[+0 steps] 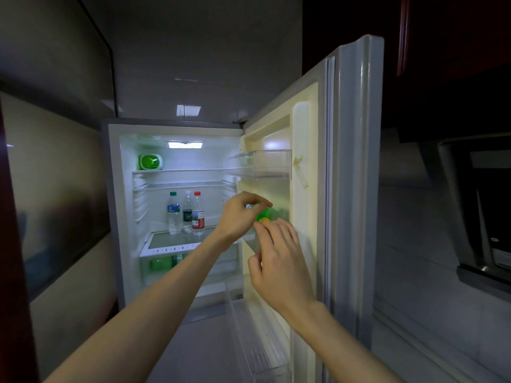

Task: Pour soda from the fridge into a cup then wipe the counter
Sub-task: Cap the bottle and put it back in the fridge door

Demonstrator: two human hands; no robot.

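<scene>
The fridge stands open, its door (304, 134) swung out to the right. A green soda bottle (263, 214) with a yellow patch stands in a door shelf, mostly hidden behind my hands. My left hand (240, 217) reaches across from the left, its fingers pinched at the bottle's top. Just below, my right hand (279, 258) has its fingers spread, and their tips touch the bottle's front. No cup or cloth is in view.
Three water bottles (186, 214) stand on a middle fridge shelf. A green container (150, 161) sits on the top shelf, and green items (161, 263) lie in the drawer below. A clear door shelf (272, 164) hangs above my hands. A dark range hood (481, 205) is at right.
</scene>
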